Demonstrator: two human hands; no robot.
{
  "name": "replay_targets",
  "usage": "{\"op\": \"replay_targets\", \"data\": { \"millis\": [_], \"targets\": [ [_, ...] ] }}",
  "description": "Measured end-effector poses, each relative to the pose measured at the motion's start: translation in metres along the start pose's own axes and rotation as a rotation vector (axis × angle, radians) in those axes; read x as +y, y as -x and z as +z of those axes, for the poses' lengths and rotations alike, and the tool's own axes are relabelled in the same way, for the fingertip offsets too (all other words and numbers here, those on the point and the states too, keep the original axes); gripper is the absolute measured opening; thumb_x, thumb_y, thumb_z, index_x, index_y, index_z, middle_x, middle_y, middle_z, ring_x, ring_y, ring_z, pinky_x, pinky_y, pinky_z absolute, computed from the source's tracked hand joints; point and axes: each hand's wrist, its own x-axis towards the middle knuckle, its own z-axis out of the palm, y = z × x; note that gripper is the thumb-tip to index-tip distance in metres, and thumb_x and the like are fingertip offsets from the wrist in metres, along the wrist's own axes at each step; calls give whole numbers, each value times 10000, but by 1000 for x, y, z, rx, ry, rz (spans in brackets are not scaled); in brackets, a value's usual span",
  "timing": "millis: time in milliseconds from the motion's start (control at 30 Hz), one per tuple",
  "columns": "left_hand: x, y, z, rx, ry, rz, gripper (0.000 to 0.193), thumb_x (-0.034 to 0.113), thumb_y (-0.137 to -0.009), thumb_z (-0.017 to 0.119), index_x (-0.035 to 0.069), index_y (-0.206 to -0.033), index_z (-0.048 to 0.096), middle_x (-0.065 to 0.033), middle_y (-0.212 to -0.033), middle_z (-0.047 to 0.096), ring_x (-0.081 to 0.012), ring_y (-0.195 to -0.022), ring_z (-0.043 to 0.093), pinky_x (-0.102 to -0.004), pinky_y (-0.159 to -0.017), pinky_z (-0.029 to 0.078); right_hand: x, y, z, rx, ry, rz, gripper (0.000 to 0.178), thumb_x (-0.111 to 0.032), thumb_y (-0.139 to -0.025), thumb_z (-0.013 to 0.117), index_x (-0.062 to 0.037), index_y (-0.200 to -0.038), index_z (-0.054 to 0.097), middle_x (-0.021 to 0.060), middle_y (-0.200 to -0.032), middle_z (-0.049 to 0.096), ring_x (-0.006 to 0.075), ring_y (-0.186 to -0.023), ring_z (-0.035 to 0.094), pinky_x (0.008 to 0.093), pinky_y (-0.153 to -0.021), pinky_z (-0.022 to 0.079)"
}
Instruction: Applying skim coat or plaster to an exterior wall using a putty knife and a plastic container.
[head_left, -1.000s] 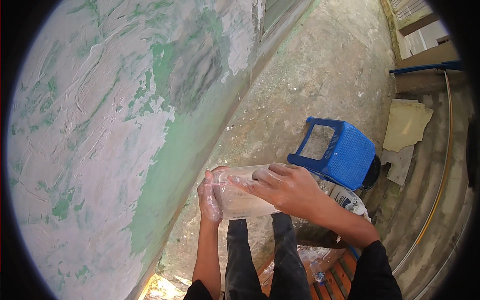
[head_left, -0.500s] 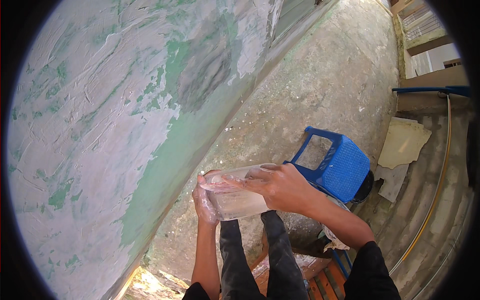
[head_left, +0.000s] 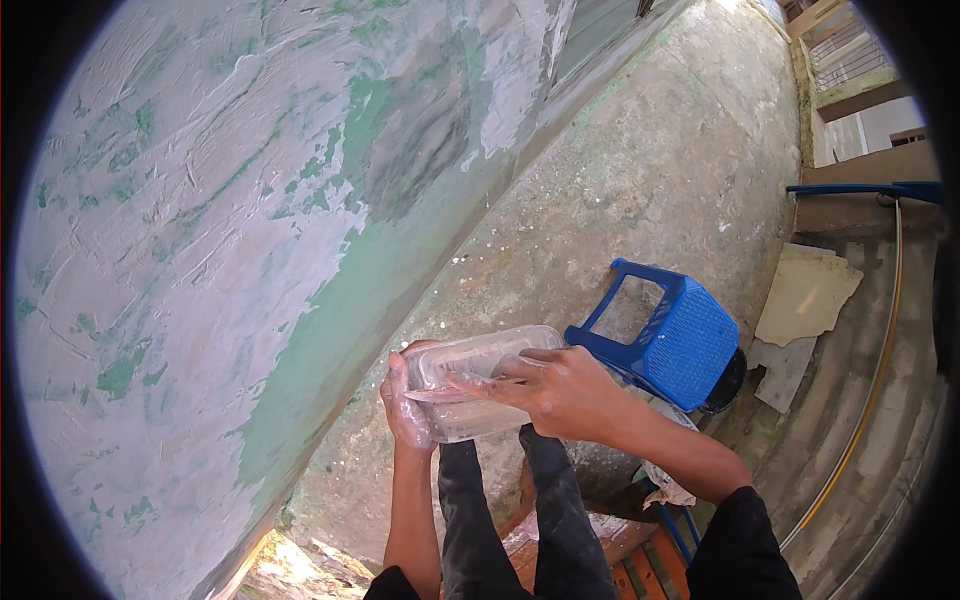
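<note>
The left hand [head_left: 408, 405] is closed around the left end of the box [head_left: 475, 416], thumb and fingers on its rim and side, with white smears on the skin. The right hand [head_left: 562, 392] lies over the right half of the box, index finger stretched toward the left end and the other fingers bent; whether it grips the box or something thin, I cannot tell. A narrow pinkish strip shows across the box between the hands, too unclear to name. The box is clear plastic and held up over the floor [head_left: 620, 180], near the edge where it meets the wall [head_left: 200, 330]. The wall bears rough white patches over green. Below the box are the dark trousers [head_left: 560, 500]. To its right, the blue stool [head_left: 690, 335] stands toward the right edge of the floor, a black thing [head_left: 727, 382] just beside it. Past these lie a pale board [head_left: 806, 295] and a yellowish hose [head_left: 850, 450]
</note>
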Motion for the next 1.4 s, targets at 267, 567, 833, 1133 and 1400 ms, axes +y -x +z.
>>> {"op": "replay_targets", "data": {
  "millis": [267, 567, 833, 1133, 1400],
  "targets": [
    [4, 4, 0, -11, -55, 1, 576, 515, -1005, 424, -22, -1110, 601, -110, -949, 640, -198, -873, 618, -332, -808, 502, -7, 2, 1, 87, 63, 8, 710, -106, -728, 683, -290, -1394, 522, 35, -970, 684, 239, -750, 693, 350, -571, 562],
    [-1, 4, -13, 0, 22, -29, 546, 510, -1014, 397, 11, -1150, 572, -101, -1008, 628, -208, -924, 615, -358, -824, 511, -22, -1, -6, 42, 101, 7, 732, -87, -750, 643, -299, -1432, 481, 17, -888, 658, 223, -752, 665, 344, -576, 554],
    [9, 7, -9, 39, -56, -36, 599, 520, -1002, 420, -41, -1117, 597, -134, -987, 649, -210, -899, 626, -347, -835, 508, -31, 3, -13, 50, 67, -38, 712, -98, -778, 618, -299, -1444, 466, 9, -859, 664, 206, -724, 657, 334, -566, 548],
    [9, 5, -12, -54, -120, -21, 555, 510, -1004, 418, -1, -1148, 580, -110, -997, 639, -205, -923, 620, -361, -828, 515, -31, 4, -18, 57, 165, 0, 634, -127, -789, 612, -256, -1404, 521, 10, -883, 661, 193, -710, 648, 320, -548, 543],
    [2, 1, -9, 7, 34, -98, 588, 514, -1007, 417, -35, -1126, 594, -130, -998, 657, -219, -908, 638, -357, -841, 515, -25, 12, 1, 60, 153, -71, 607, -148, -802, 604, -247, -1396, 529, -8, -872, 639, 182, -716, 634, 311, -571, 545]
  ]
}}
